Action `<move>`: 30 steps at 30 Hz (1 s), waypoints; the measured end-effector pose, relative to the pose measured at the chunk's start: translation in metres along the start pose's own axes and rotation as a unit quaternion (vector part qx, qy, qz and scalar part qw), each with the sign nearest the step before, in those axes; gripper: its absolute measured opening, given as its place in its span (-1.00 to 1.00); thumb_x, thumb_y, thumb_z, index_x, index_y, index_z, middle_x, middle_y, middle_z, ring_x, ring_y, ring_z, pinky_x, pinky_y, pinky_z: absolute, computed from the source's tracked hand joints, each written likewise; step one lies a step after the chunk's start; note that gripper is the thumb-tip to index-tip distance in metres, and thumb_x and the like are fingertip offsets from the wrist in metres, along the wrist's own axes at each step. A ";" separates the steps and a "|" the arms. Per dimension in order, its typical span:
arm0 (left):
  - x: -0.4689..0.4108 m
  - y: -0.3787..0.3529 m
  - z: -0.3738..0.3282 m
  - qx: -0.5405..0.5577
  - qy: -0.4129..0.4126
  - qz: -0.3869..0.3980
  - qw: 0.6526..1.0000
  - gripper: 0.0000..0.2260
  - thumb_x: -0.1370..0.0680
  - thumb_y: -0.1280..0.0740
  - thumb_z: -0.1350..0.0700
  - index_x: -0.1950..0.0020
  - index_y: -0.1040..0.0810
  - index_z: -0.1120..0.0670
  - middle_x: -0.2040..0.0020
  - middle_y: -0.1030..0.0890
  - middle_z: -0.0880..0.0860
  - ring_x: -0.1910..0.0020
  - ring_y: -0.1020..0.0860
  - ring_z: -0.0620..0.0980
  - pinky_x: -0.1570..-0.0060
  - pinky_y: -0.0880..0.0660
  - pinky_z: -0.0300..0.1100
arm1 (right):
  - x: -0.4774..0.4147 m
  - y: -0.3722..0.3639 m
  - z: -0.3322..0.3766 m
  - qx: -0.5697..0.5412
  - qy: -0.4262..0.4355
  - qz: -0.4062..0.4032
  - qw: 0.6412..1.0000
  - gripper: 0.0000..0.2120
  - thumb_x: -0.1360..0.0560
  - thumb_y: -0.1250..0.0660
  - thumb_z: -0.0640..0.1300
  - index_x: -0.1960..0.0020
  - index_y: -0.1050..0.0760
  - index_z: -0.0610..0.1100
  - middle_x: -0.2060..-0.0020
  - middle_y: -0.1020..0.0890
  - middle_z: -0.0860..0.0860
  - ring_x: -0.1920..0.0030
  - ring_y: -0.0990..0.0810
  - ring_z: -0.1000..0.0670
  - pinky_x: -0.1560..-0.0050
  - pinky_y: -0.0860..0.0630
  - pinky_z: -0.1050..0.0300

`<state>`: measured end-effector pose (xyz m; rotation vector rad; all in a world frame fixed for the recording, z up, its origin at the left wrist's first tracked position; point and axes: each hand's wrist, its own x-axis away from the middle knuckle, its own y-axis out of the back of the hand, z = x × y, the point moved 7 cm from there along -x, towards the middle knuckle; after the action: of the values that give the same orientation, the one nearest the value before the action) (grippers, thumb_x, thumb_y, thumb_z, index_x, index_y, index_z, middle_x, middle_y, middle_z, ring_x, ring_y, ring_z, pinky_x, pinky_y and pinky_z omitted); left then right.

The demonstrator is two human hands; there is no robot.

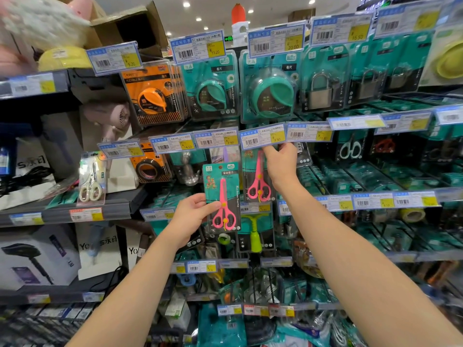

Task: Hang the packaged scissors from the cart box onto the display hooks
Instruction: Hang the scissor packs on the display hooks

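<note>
Left hand: your left hand (194, 216) grips a scissors pack (221, 196), thumb on the front near the pink handles, fingers behind the card's left edge.
Held pack: upright, teal card, pink scissors with blades up; in front of the display, off any hook, just left of and lower than the hung pack (258, 181).
Right hand: your right hand (281, 166) is raised, fingertips curled at the bottom edge of the 3.50 price tag (263, 136); can't tell if it pinches anything.
Hung pack: same pink scissors, under that tag, touching your right hand's left side.
Nearby: orange tape measure (152, 96) upper left, padlocks (319, 90) upper right, white scissors (91, 179) on the left shelf.
</note>
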<state>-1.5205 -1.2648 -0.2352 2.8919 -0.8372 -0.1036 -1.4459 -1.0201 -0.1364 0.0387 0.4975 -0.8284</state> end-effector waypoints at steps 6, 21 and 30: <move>0.001 0.002 0.001 0.004 0.001 -0.006 1.000 -0.75 -0.57 -0.49 0.16 -0.24 -0.65 0.08 -0.09 -0.77 0.06 -0.09 -0.74 0.06 -0.30 -0.56 0.09 | -0.002 -0.001 -0.001 0.000 0.001 -0.010 1.000 -0.77 -0.57 -0.41 -0.16 0.08 -0.57 -0.36 0.26 -0.56 -0.04 0.22 -0.44 0.06 0.18 -0.44 0.14; 0.000 -0.001 -0.001 0.003 -0.005 -0.003 1.000 -0.77 -0.58 -0.48 0.17 -0.23 -0.65 0.07 -0.08 -0.77 0.07 -0.08 -0.74 0.07 -0.21 -0.59 0.03 | -0.002 -0.001 0.001 0.005 -0.012 -0.009 1.000 -0.70 -0.57 -0.40 -0.23 0.29 -0.40 -0.17 0.40 -0.39 0.00 0.43 -0.24 0.13 0.34 -0.28 0.20; 0.002 0.000 -0.001 0.007 -0.003 -0.003 1.000 -0.77 -0.58 -0.47 0.18 -0.23 -0.65 0.07 -0.08 -0.77 0.08 -0.08 -0.74 0.08 -0.19 -0.59 0.02 | -0.001 -0.001 0.002 0.022 -0.008 -0.006 1.000 -0.78 -0.59 -0.35 -0.23 0.21 -0.43 -0.20 0.34 -0.35 -0.10 0.41 -0.21 0.09 0.38 -0.19 0.18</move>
<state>-1.5185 -1.2660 -0.2338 2.9091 -0.8336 -0.1059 -1.4460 -1.0203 -0.1338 0.0702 0.4643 -0.8506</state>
